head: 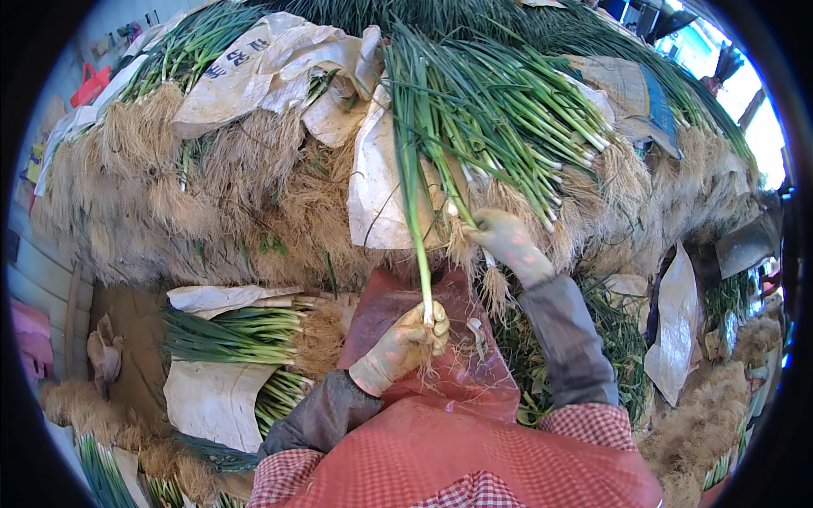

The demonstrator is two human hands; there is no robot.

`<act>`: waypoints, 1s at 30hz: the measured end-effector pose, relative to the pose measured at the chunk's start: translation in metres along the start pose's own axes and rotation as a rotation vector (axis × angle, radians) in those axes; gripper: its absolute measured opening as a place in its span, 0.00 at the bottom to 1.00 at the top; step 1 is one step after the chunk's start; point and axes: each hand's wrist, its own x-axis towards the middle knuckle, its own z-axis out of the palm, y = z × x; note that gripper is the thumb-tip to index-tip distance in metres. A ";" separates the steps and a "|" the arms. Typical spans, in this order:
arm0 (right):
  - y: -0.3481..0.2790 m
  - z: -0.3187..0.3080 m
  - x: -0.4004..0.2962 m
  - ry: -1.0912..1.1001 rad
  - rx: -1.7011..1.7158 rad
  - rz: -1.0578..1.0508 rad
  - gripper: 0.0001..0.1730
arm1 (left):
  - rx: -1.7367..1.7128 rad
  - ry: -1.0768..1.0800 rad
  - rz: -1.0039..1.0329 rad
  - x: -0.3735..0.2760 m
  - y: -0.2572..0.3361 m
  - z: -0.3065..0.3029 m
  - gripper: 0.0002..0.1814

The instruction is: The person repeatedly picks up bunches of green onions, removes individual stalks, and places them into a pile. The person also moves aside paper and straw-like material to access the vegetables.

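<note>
My left hand (406, 346), in a soiled pale glove, grips the root end of a long green onion (420, 260) above my lap; its leaves reach up to the pile. My right hand (505, 238), gloved too, is at the near edge of the loose green onions (495, 120), its fingers at the lower stem of one onion; motion blur and the glove hide how firmly they close. Stringy roots hang beside it. A white woven sack (378, 184) lies under the onions. Root bits lie on the red translucent apron (444, 355).
A wide stack with matted roots (241, 190) spans the front, partly covered by woven sacks (254, 70). Bundled green onions (241, 333) lie at the lower left by a pale sack (209, 400). Leaf scraps (616, 343) are heaped right of my lap. More rooty bundles (698, 413) stand at the lower right.
</note>
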 end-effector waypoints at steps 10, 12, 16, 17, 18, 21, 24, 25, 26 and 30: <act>-0.069 0.027 -0.070 -0.311 0.768 0.051 0.16 | 0.330 0.509 0.083 -0.016 -0.028 0.036 0.09; -0.067 0.016 -0.063 -0.274 0.709 0.084 0.20 | 0.508 0.288 -0.005 -0.019 -0.022 0.026 0.14; -0.066 0.010 -0.044 -0.097 0.658 0.108 0.22 | 0.862 0.242 0.211 -0.003 -0.026 0.064 0.09; -0.064 0.015 -0.044 -0.061 0.594 0.088 0.21 | 0.762 0.269 0.178 -0.002 -0.028 0.060 0.07; -0.062 0.022 -0.041 -0.019 0.531 0.067 0.21 | 0.669 0.292 0.146 -0.001 -0.030 0.054 0.06; -0.065 0.032 -0.045 0.075 0.353 0.010 0.20 | 0.540 0.340 0.132 -0.006 -0.036 0.044 0.07; -0.076 0.005 -0.052 0.024 0.276 -0.027 0.19 | 0.542 0.352 0.114 -0.014 -0.036 0.049 0.09; -0.080 0.001 -0.050 0.002 0.253 -0.034 0.17 | 0.595 0.331 0.141 -0.016 -0.034 0.045 0.10; -0.082 -0.004 -0.049 -0.011 0.221 -0.028 0.16 | 0.626 0.331 0.134 -0.018 -0.032 0.049 0.10; -0.076 -0.008 -0.049 0.001 0.211 -0.079 0.12 | 0.647 0.340 0.129 -0.016 -0.031 0.056 0.10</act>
